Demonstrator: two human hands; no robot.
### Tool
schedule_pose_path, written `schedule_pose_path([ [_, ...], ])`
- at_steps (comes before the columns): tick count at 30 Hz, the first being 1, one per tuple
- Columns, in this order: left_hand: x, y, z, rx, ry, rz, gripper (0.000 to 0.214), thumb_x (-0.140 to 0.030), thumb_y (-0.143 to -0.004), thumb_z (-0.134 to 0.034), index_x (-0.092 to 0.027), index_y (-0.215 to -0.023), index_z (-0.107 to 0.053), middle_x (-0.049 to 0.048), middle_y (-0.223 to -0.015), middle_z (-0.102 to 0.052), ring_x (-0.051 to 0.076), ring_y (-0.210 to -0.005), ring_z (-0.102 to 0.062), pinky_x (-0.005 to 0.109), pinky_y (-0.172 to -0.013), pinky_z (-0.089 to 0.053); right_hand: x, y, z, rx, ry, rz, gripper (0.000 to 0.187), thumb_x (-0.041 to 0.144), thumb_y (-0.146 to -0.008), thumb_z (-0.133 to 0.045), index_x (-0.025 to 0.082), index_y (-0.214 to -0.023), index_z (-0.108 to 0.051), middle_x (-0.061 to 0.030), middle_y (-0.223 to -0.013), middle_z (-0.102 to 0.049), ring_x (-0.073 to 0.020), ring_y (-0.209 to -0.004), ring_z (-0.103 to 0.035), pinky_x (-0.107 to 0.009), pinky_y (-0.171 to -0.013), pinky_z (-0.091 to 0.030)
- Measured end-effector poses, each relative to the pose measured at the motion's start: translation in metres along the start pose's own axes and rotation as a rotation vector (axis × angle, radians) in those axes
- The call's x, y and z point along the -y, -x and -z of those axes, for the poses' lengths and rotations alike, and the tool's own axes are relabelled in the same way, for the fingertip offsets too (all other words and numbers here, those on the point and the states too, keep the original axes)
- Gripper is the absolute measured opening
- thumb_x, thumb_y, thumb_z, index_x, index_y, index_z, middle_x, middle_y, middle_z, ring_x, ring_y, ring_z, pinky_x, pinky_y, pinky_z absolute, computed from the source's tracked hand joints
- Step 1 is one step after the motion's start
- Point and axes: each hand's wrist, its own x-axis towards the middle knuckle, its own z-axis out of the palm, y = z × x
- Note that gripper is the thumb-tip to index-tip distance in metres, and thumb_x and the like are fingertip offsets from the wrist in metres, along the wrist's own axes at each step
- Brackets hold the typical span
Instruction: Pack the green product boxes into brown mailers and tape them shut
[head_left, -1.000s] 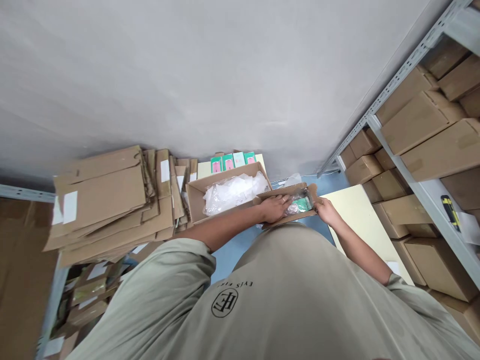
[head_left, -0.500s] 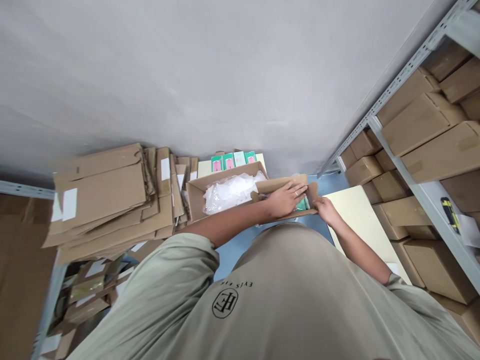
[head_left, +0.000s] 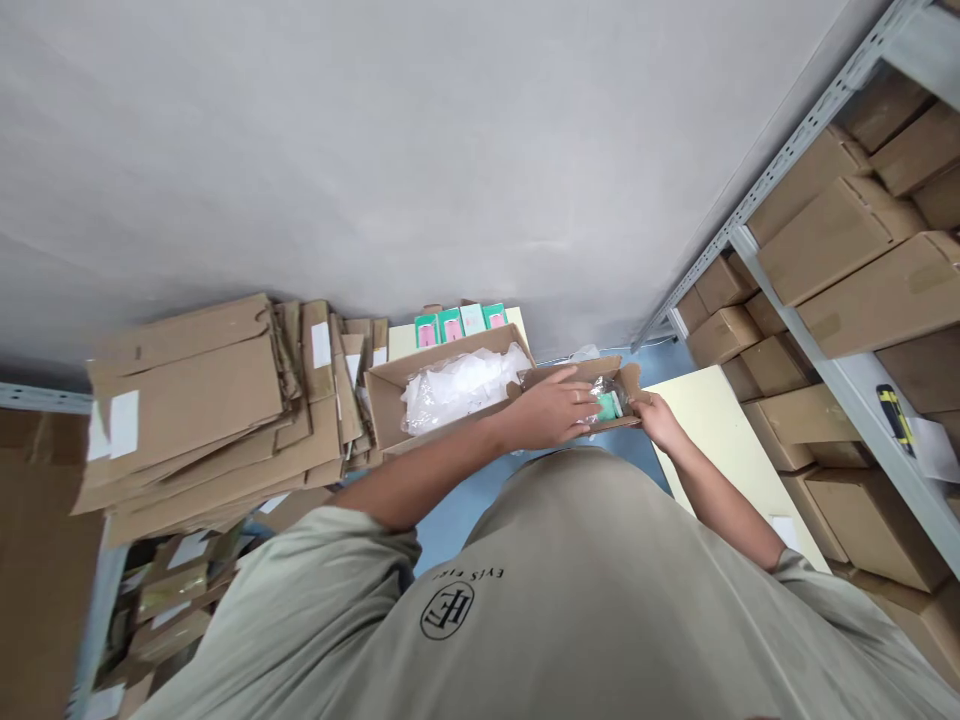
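Here, the left hand (head_left: pixel 553 410) is held fingers outstretched across the small carton (head_left: pixel 600 369), whose end is gripped by the right hand (head_left: pixel 660 421).

A cream desk (head_left: pixel 401 340) against the wall carries a row of four small boxes (head_left: pixel 451 325); an open carton (head_left: pixel 386 405) stands before them, its underside hidden. A metal shelf (head_left: pixel 862 385) at right bears brown cartons (head_left: pixel 885 300), a yellow-and-black knife (head_left: pixel 895 418) and white paper (head_left: pixel 934 450). The floor (head_left: pixel 465 490) is blue.
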Motion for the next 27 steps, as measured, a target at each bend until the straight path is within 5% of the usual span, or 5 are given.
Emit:
schedule_pose_path([
  [5, -0.02, 0.05, 0.018, -0.153, -0.211, 0.212, 0.089, -0.076, -0.09, -0.081, -0.026, -0.162, -0.065, 0.0151, -0.174, -0.056, 0.047, -0.169, -0.039, 0.067, -0.141, -0.029, 0.007, 0.005, 0.006, -0.066, -0.16, -0.023, 0.032, 0.052, -0.07, -0.068, 0.024, -0.086, -0.063, -0.0038, -0.088, -0.069, -0.0248, -0.087, -0.067, -0.042, -0.077, -0.069],
  [9, -0.008, 0.062, 0.005, -0.073, -0.248, 0.332, 0.083, -0.066, -0.094, -0.078, -0.018, -0.16, -0.064, 0.0213, -0.172, -0.057, 0.046, -0.165, -0.047, 0.062, -0.139, -0.033, 0.008, 0.007, 0.007, -0.058, -0.147, -0.008, 0.034, 0.054, -0.07, -0.069, 0.025, -0.083, -0.058, -0.0013, -0.081, -0.063, -0.0234, -0.082, -0.065, -0.042, -0.078, -0.069],
  [16, -0.008, 0.037, 0.007, 0.129, -0.265, 0.332, 0.065, -0.051, -0.085, -0.082, -0.015, -0.138, -0.072, 0.0252, -0.138, -0.077, 0.049, -0.134, -0.07, 0.064, -0.129, -0.039, 0.009, 0.006, 0.009, -0.061, -0.02, 0.069, 0.033, 0.056, -0.075, -0.064, 0.025, -0.084, -0.058, -0.0013, -0.078, -0.064, -0.0233, -0.081, -0.065, -0.037, -0.074, -0.063],
  [21, -0.017, 0.008, 0.016, 0.372, -0.263, 0.406, 0.074, -0.037, -0.074, -0.082, -0.011, -0.143, -0.07, 0.0292, -0.141, -0.074, 0.045, -0.113, -0.078, 0.056, -0.112, -0.053, 0.008, 0.009, 0.009, -0.052, 0.094, 0.159, 0.03, 0.055, -0.08, -0.061, 0.026, -0.076, -0.055, -0.0005, -0.07, -0.061, -0.0216, -0.074, -0.06, -0.032, -0.067, -0.052],
  [27, -0.014, -0.025, 0.016, 0.612, -0.041, 0.527, 0.069, -0.039, -0.065, -0.088, -0.017, -0.129, -0.079, 0.0189, -0.112, -0.084, 0.043, -0.111, -0.077, 0.049, -0.099, -0.058, 0.009, 0.014, 0.008, -0.076, 0.127, 0.206, 0.033, 0.057, -0.081, -0.058, 0.027, -0.071, -0.052, 0.0011, -0.066, -0.058, -0.0188, -0.068, -0.053, -0.03, -0.062, -0.042],
])
